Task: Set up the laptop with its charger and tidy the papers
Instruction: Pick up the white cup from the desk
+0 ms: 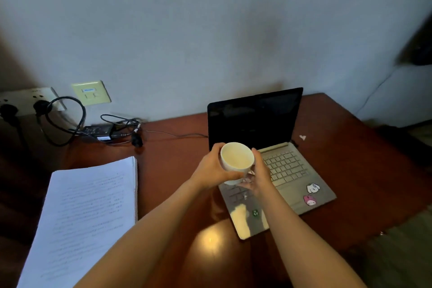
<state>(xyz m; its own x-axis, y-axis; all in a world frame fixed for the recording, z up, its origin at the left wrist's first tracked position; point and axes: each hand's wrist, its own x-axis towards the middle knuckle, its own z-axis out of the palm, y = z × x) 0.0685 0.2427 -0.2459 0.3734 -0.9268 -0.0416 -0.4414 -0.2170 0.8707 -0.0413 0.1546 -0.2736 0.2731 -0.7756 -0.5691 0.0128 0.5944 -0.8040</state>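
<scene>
A silver laptop (289, 170) stands open on the brown desk (364, 166), its screen dark, with stickers on the palm rest. My left hand (211, 168) and my right hand (258, 175) both grip a white cup (237, 159) above the laptop's left side. The black charger brick (98, 131) lies with tangled cable at the back left by the wall. Its plug sits in a white power strip (25, 99). A thin cable runs from the brick to the laptop's left rear. A stack of printed papers (86, 213) lies at the left front.
A yellowed wall socket plate (91, 92) sits above the charger. A small white scrap (303, 137) lies right of the laptop's screen. The desk ends at the right, with dark objects beyond. The wall runs close behind the desk.
</scene>
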